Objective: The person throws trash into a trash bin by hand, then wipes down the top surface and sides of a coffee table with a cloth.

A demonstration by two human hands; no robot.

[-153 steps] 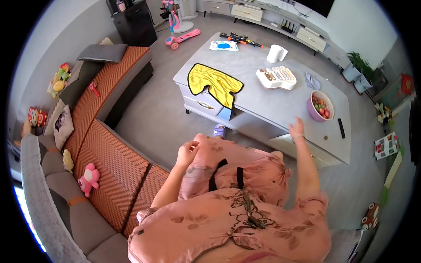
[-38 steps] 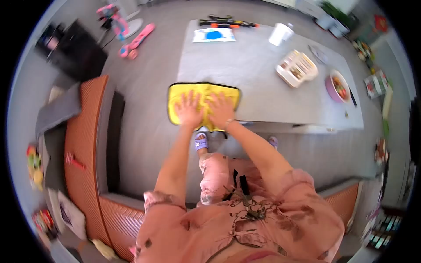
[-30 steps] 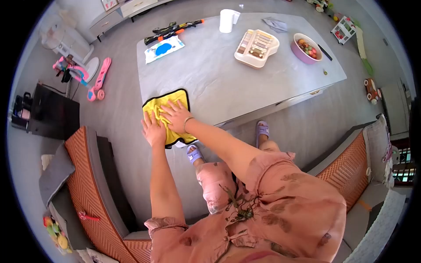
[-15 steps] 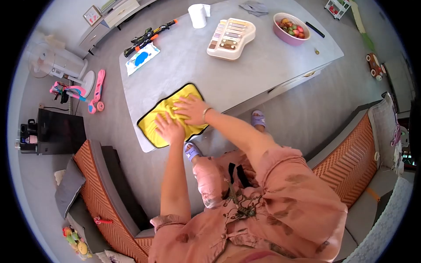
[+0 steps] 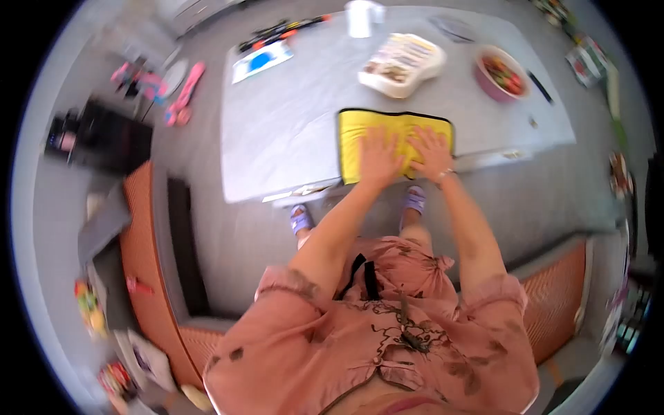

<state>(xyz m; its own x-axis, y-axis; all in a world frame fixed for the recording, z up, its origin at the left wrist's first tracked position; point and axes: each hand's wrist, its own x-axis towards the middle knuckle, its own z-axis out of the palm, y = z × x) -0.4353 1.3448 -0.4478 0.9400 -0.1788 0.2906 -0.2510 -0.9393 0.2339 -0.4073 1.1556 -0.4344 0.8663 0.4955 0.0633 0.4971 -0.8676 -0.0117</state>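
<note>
A yellow cloth with a black border [image 5: 354, 131] lies spread on the grey table [image 5: 277, 138], along its near edge. My left hand [image 5: 379, 158] presses flat on the cloth, its fingers stretched forward. Beside it my right hand [image 5: 433, 152] also rests on the cloth, fingers spread, with a bracelet at the wrist. Both palms face down and hide part of the cloth. Beyond the hands stands a cream toy xylophone [image 5: 402, 66].
Farther back on the table are a pink basket of fruit [image 5: 501, 75], a black stick-like object [image 5: 540, 87], a white paper roll [image 5: 360, 19], a wipes packet [image 5: 263, 61] and toy guns [image 5: 283, 31]. A woven-panel sofa [image 5: 142, 242] flanks the left side.
Both hands and the cloth have moved right along the table's near edge. The cloth now lies straighter and flatter. The camera view has turned too.
</note>
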